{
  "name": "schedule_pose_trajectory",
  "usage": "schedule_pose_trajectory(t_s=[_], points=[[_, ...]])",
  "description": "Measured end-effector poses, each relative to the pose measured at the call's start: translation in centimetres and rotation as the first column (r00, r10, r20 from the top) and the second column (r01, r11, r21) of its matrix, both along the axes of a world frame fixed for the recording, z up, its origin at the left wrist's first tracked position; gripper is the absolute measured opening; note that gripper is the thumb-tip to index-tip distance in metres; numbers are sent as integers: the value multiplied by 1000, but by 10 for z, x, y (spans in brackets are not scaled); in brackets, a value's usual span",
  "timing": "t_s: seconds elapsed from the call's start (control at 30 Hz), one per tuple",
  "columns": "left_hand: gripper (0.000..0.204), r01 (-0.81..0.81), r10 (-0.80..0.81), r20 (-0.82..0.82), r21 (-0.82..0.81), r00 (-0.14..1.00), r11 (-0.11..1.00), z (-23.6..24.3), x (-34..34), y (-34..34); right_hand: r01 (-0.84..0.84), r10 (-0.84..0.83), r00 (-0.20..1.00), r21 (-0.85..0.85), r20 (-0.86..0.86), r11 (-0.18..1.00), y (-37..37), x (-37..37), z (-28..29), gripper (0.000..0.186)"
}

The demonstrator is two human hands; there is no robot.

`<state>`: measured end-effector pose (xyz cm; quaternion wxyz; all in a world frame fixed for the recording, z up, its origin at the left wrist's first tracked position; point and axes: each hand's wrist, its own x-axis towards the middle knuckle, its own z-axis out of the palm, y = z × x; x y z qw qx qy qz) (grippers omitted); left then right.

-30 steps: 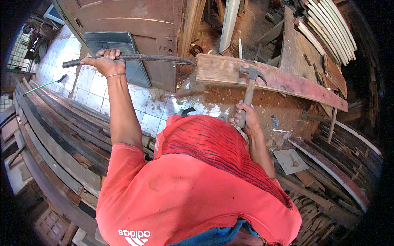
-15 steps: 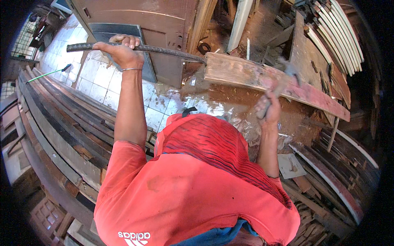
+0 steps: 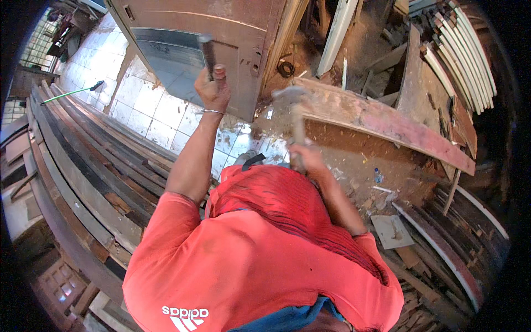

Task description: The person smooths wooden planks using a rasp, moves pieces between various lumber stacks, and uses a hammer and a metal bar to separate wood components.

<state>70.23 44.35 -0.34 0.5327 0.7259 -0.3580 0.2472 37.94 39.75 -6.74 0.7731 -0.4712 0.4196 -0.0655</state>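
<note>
My left hand (image 3: 213,91) is closed around a dark ribbed metal bar (image 3: 208,52), raised in front of a brown wooden door. The bar points away from me, so its length is hard to judge. A wooden-handled hammer (image 3: 299,124) is gripped in my right hand (image 3: 308,157), with its grey head, smeared by motion, in front of the plank's left end. That worn wooden plank (image 3: 381,122), partly reddish, runs from the middle toward the right. Neither hand touches it.
The brown door (image 3: 193,16) stands ahead over a white tiled floor (image 3: 144,99). Long timber boards (image 3: 94,171) are stacked at the left, with a green stick (image 3: 72,92) across them. Curved white strips (image 3: 464,55) lean at the far right; scrap wood (image 3: 431,260) lies lower right.
My left hand has moved right and turned the bar, taking its tip off the plank's left end. My right hand has swung the hammer left, from over the plank toward that end.
</note>
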Motion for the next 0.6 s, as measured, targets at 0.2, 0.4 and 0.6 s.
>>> schedule_pose_trajectory(t_s=[0.2,0.4,0.6], points=[[69,-138,-344,-783,-474,518,870,22,24,41,338,-360,927,-181,-108,924,-29,-46,68,15],[72,-259,-355,-740,-573,571,778,64,53,74,423,-531,829,-422,-178,802,-49,-91,40,15],[79,-485,-128,-778,-501,615,717,118,56,105,516,-697,684,-533,-215,671,-70,-106,29,21]])
